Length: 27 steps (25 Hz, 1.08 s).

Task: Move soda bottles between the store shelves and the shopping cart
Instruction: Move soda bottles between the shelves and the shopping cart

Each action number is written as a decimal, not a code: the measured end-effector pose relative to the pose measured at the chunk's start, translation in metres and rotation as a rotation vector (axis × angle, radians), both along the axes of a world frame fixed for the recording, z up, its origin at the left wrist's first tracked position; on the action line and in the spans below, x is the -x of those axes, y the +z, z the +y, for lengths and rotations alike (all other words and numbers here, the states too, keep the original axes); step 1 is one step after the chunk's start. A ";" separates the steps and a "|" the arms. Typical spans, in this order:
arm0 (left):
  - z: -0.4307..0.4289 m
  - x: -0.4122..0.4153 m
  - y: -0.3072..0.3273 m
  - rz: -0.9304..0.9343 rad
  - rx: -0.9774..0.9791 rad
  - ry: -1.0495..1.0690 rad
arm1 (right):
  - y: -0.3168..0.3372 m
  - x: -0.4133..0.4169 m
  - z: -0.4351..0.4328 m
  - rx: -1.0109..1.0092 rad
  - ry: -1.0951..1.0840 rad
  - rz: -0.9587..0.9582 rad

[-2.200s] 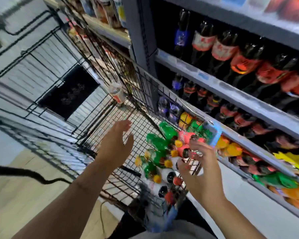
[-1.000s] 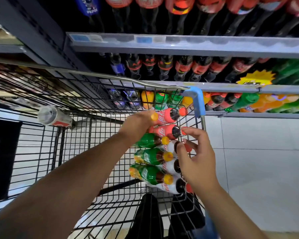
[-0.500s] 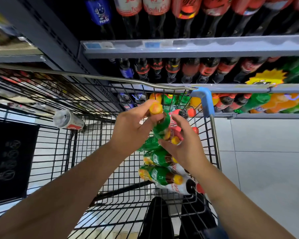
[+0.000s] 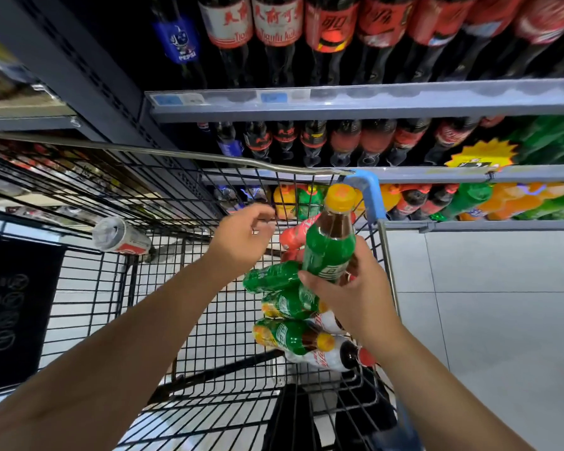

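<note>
Above the cart (image 4: 368, 198), right hand (image 4: 358, 297) gripping a green soda bottle (image 4: 331, 249), left hand (image 4: 241, 236) loosely curled, empty.

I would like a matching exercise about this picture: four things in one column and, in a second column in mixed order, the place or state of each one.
Column one
1. green bottle with yellow cap
2. can
3. blue Pepsi bottle
4. left hand

Column two
A. stands on the highest shelf in view
B. lies on its side in the cart
C. held upright by the right hand
D. hovers over the cart, holding nothing

Pairs: 1-C, 2-B, 3-A, 4-D
</note>
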<state>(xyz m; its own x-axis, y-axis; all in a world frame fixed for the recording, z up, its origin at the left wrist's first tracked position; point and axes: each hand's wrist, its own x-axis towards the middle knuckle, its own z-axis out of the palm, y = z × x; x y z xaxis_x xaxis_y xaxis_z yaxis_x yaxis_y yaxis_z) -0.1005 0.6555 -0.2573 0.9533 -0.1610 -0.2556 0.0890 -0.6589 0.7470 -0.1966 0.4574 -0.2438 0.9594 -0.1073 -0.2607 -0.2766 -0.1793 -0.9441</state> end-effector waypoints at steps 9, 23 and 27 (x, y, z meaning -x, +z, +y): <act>0.001 0.003 -0.124 0.532 -0.116 -0.265 | -0.004 0.007 -0.005 0.011 -0.019 -0.027; 0.003 0.024 -0.103 0.223 -0.179 -0.250 | -0.005 0.000 -0.006 0.041 -0.037 -0.002; 0.030 0.036 -0.067 0.263 0.026 -0.123 | 0.004 0.002 -0.001 0.036 -0.064 0.004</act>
<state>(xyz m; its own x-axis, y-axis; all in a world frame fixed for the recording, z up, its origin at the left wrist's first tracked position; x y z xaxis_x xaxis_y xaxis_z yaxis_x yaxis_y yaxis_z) -0.1370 0.6854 -0.3248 0.8276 -0.2815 -0.4856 0.2023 -0.6574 0.7259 -0.1981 0.4566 -0.2399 0.9493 -0.1776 -0.2594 -0.2923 -0.1948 -0.9363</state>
